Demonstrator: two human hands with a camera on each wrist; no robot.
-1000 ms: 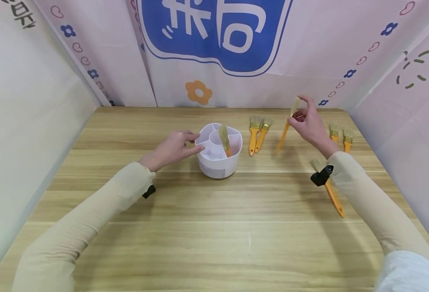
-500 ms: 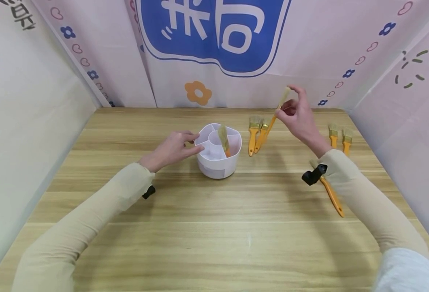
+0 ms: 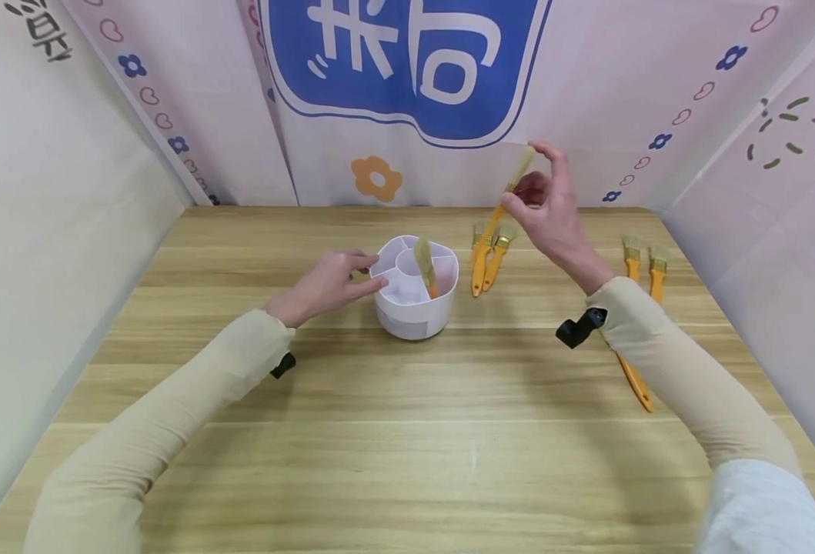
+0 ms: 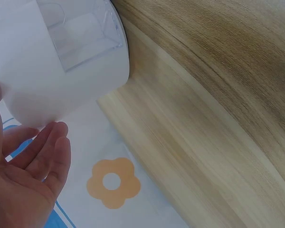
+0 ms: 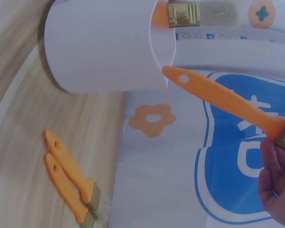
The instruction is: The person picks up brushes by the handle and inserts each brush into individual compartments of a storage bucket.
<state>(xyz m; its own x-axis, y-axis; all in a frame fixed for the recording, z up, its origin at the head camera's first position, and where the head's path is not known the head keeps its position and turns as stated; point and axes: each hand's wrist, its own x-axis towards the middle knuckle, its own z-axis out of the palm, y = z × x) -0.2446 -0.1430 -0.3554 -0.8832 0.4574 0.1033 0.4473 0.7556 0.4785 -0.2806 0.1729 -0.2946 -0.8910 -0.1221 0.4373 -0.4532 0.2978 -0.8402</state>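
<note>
My right hand (image 3: 552, 211) pinches a paintbrush (image 5: 218, 97) at its metal collar. The brush is raised off the table, bristles up, its orange handle slanting down to the left. In the right wrist view the handle's end overlaps the rim of a white divided caddy (image 3: 414, 317). A second paintbrush (image 3: 424, 260) stands in a right-hand compartment of the caddy, bristles up. At the caddy's left rim rests my left hand (image 3: 327, 283), thumb and fingers spread and relaxed. The left wrist view shows its fingertips (image 4: 60, 128) against the white wall.
Two paintbrushes (image 3: 497, 258) lie to the right of the caddy, beneath the raised brush in the head view. Farther right lie two more brushes (image 3: 657, 261). Another brush (image 3: 634, 378) is partly covered by the right sleeve. A printed backdrop (image 3: 587, 115) rises behind the wooden table (image 3: 407, 462).
My right hand has moved left and up with its brush, from beside the two lying brushes to above them. My left hand and the caddy have stayed put.
</note>
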